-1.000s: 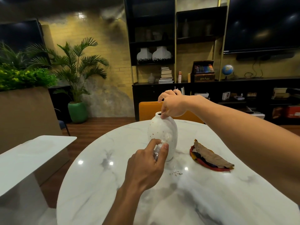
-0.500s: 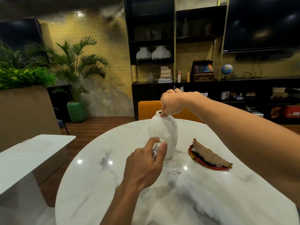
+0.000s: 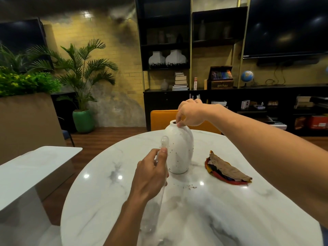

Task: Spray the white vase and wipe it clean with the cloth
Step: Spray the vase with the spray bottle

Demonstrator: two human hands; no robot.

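While right hand (image 3: 190, 114) pinches the vase (image 3: 179, 150) rim and left hand (image 3: 150, 176) grips the spray bottle (image 3: 164, 144), vase looks glazed, slippery, fragile: hold neck.

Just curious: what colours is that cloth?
Brown on top, with red, yellow and dark layers beneath, seen from the head view.

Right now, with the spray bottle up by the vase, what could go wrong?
The right hand only pinches the white vase at its rim, so a push could tip it on the glossy marble table. Spray from the clear bottle in the left hand may wet the table. The cloth lies unheld beside the vase.
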